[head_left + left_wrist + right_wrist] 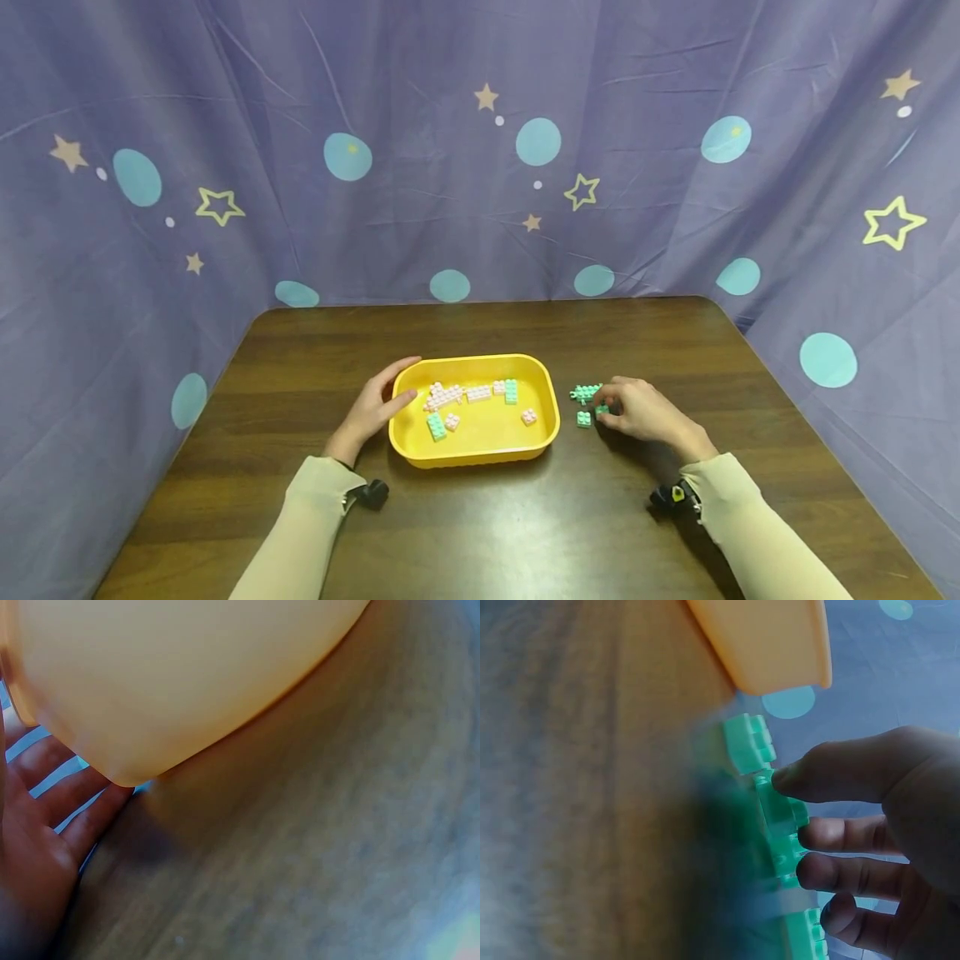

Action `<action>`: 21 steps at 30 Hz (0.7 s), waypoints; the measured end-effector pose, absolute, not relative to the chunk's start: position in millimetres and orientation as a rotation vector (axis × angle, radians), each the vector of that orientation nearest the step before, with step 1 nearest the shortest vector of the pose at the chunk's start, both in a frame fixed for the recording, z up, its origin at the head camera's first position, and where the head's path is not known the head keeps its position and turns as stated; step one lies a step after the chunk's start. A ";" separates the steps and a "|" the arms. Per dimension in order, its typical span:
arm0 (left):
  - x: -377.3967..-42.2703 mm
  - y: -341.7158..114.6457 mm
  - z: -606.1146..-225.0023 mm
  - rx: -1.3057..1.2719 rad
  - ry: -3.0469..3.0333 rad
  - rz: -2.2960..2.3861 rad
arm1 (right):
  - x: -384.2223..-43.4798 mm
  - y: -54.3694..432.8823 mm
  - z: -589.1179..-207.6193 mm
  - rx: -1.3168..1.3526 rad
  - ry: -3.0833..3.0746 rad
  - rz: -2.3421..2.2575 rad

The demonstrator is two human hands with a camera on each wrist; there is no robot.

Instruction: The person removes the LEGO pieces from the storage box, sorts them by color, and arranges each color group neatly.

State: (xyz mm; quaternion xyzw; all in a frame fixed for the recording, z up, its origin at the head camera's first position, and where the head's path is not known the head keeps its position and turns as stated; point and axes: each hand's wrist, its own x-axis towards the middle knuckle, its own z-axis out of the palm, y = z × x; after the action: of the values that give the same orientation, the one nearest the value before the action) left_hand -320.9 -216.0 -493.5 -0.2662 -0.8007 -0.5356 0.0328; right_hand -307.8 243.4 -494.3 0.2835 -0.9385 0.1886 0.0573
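My left hand (pixel 372 410) holds the left end of a yellow tray (pixel 472 457), thumb over the rim and fingers along the outside. In the left wrist view the tray wall (pixel 195 675) partly hides those fingers. Right of the tray, my right hand (pixel 637 410) pinches a small green toy building block (pixel 780 810) between thumb and fingertips, low at the table. Another small green block (pixel 584 420) lies just left of it. A longer green studded piece with knobs (pixel 584 393) lies behind, partly covered by the fingers in the head view.
Inside the tray lie pink blocks (pixel 478 393), a knobbed pink piece (pixel 444 397) and mint-green blocks (pixel 437 427). Everything stands on a brown wooden table (pixel 480 525). A purple patterned curtain (pixel 450 225) hangs behind and at both sides.
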 end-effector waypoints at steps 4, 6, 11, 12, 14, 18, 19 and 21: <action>-320.9 -215.9 -492.9 -0.804 -2.482 -1.641 | -305.6 243.7 -497.8 0.878 -2.840 0.557; -320.4 -215.5 -493.2 -0.794 -2.489 -1.642 | -304.2 243.9 -499.6 0.878 -2.837 0.557; -319.9 -214.9 -494.7 -0.815 -2.475 -1.658 | -300.6 243.9 -503.9 0.847 -2.830 0.555; -319.8 -215.2 -495.4 -0.826 -2.471 -1.651 | -300.0 243.8 -504.9 0.845 -2.827 0.549; -319.0 -215.4 -496.1 -0.842 -2.465 -1.642 | -298.7 243.4 -506.4 0.855 -2.817 0.537; -319.4 -216.2 -498.0 -0.874 -2.441 -1.638 | -298.1 242.4 -507.3 0.880 -2.796 0.521; -320.1 -216.3 -498.2 -0.878 -2.434 -1.643 | -298.3 242.3 -507.1 0.885 -2.791 0.521; -325.0 -217.7 -503.6 -0.870 -2.424 -1.655 | -299.1 242.6 -505.9 0.888 -2.776 0.512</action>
State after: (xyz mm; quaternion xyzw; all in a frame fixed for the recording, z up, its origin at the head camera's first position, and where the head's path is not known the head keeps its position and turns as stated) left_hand -325.0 -217.7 -503.6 -0.2840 -0.7912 -0.5401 0.0400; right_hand -299.1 242.6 -505.9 0.2988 -0.9342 0.1723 0.0912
